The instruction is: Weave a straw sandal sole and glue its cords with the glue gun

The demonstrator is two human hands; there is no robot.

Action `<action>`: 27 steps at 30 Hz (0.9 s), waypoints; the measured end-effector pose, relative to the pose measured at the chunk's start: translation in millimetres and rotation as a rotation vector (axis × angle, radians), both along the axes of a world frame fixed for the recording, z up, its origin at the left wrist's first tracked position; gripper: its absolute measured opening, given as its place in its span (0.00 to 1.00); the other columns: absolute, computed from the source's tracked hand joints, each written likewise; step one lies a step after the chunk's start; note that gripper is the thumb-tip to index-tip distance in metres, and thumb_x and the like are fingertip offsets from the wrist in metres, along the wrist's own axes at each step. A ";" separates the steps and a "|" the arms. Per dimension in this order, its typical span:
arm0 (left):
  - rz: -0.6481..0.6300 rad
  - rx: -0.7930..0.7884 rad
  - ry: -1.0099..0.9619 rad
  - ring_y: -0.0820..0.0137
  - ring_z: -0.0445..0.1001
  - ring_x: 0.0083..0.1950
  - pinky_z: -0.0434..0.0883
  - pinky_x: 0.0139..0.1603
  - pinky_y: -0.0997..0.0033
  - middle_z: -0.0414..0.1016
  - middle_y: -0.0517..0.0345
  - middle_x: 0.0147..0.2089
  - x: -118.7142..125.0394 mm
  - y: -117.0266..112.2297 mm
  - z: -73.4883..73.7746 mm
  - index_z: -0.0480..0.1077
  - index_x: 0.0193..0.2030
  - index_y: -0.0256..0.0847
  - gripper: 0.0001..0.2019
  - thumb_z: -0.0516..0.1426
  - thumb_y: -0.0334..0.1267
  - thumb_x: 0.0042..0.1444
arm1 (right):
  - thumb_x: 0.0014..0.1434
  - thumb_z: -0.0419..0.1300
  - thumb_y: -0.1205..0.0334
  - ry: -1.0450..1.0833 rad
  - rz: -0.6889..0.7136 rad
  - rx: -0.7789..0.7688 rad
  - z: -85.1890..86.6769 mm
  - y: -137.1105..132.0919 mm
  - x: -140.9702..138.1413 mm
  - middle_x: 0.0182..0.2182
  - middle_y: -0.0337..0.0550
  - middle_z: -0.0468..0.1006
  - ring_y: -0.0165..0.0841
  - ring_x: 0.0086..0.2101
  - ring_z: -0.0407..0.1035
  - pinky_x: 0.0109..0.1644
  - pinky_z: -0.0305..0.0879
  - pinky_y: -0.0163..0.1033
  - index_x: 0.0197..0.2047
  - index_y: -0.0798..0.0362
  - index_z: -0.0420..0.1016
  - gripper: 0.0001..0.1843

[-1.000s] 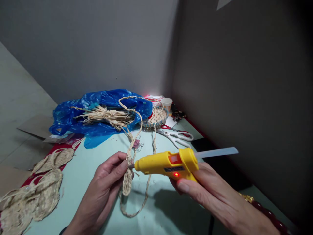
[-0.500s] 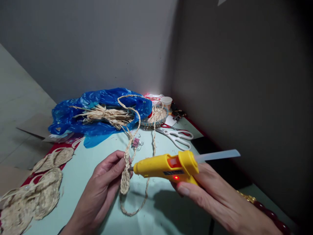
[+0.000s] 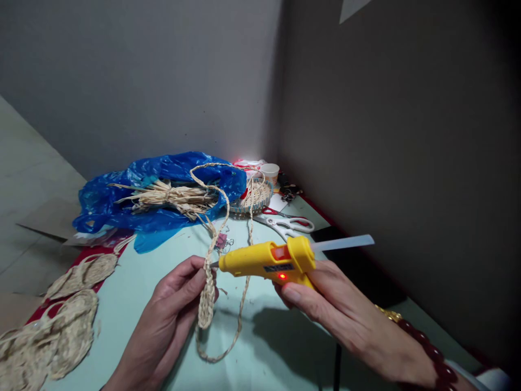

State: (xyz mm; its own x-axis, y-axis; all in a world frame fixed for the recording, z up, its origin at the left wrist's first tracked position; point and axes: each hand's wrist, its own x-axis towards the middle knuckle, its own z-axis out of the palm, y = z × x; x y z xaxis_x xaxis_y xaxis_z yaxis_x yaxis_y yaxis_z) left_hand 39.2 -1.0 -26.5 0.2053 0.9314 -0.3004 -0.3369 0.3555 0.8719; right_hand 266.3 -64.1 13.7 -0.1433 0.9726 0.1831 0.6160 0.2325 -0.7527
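Note:
Between thumb and fingers, my left hand (image 3: 175,304) pinches a narrow coiled strip of braided straw cord (image 3: 206,304), held upright above the table. The loose cord runs up in a loop toward the back and hangs in another loop below. My right hand (image 3: 337,309) is wrapped round the handle of a yellow glue gun (image 3: 264,260), its red light lit and a clear glue stick (image 3: 345,243) poking from the back. The nozzle points left and meets the right edge of the coil near my left fingertips. Whether glue is coming out cannot be made out.
A blue plastic bag (image 3: 163,163) holds a straw bundle (image 3: 175,196). Beside it are a woven basket (image 3: 256,198), a paper cup (image 3: 270,171) and white-handled scissors (image 3: 295,224). A small pink clip (image 3: 221,240) lies mid-table. Finished-looking coiled straw pieces (image 3: 73,331) lie left. Walls close off back and right.
The glue gun has shifted up and left, its nozzle now higher along the coil. My left hand keeps its pinch. The whole view has turned slightly.

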 end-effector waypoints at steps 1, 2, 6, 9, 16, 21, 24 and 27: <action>0.001 0.003 0.002 0.76 0.71 0.27 0.73 0.29 0.82 0.75 0.60 0.28 0.4 -0.1 0.2 0.77 0.35 0.40 0.10 0.70 0.33 0.47 | 0.70 0.49 0.52 0.001 0.005 0.003 0.5 0.1 -0.2 0.33 0.42 0.81 0.36 0.34 0.76 0.40 0.74 0.38 0.36 0.50 0.76 0.19; 0.001 0.007 0.000 0.76 0.72 0.27 0.74 0.29 0.82 0.75 0.60 0.28 0.7 -0.1 0.3 0.77 0.35 0.40 0.10 0.71 0.33 0.47 | 0.70 0.49 0.52 0.002 0.008 0.006 0.7 0.2 -0.4 0.33 0.42 0.81 0.36 0.34 0.76 0.40 0.74 0.38 0.36 0.50 0.76 0.19; -0.002 0.013 -0.007 0.75 0.73 0.27 0.75 0.30 0.80 0.76 0.59 0.29 0.8 0.2 -0.3 0.77 0.36 0.40 0.11 0.71 0.32 0.46 | 0.70 0.49 0.51 -0.002 -0.001 -0.001 -0.8 0.5 -0.7 0.33 0.42 0.81 0.37 0.34 0.76 0.40 0.74 0.38 0.35 0.50 0.76 0.20; 0.017 0.016 -0.005 0.75 0.73 0.28 0.75 0.31 0.79 0.77 0.59 0.31 0.5 1.4 -0.5 0.77 0.37 0.41 0.12 0.71 0.32 0.45 | 0.70 0.49 0.49 -0.008 0.000 0.003 -2.4 0.9 0.0 0.33 0.42 0.81 0.37 0.34 0.76 0.41 0.74 0.38 0.36 0.50 0.77 0.21; -0.003 0.022 -0.009 0.74 0.73 0.29 0.74 0.31 0.80 0.77 0.58 0.30 2.9 3.1 4.0 0.77 0.35 0.39 0.09 0.70 0.33 0.47 | 0.70 0.48 0.48 0.006 0.031 -0.003 -4.6 0.1 2.5 0.37 0.43 0.81 0.38 0.38 0.76 0.47 0.74 0.40 0.44 0.48 0.79 0.20; 0.015 0.025 -0.008 0.74 0.73 0.30 0.74 0.31 0.81 0.77 0.59 0.31 1.5 3.5 3.8 0.77 0.35 0.39 0.08 0.69 0.32 0.48 | 0.69 0.48 0.45 -0.008 0.009 -0.008 -9.4 -3.0 2.9 0.34 0.43 0.81 0.37 0.34 0.75 0.45 0.76 0.41 0.39 0.49 0.79 0.23; 0.001 0.030 0.001 0.75 0.72 0.29 0.73 0.31 0.81 0.76 0.59 0.30 0.4 4.5 2.1 0.76 0.35 0.39 0.07 0.68 0.33 0.50 | 0.69 0.48 0.46 -0.021 0.016 0.007 -11.3 -4.1 3.4 0.34 0.43 0.82 0.38 0.35 0.76 0.45 0.76 0.40 0.39 0.49 0.79 0.23; -0.016 0.027 -0.017 0.75 0.72 0.31 0.73 0.33 0.80 0.75 0.59 0.32 1.2 5.9 1.2 0.76 0.35 0.39 0.05 0.67 0.33 0.52 | 0.69 0.48 0.46 -0.025 0.043 0.016 -11.8 -4.4 4.1 0.36 0.43 0.82 0.38 0.37 0.76 0.44 0.75 0.39 0.40 0.49 0.79 0.22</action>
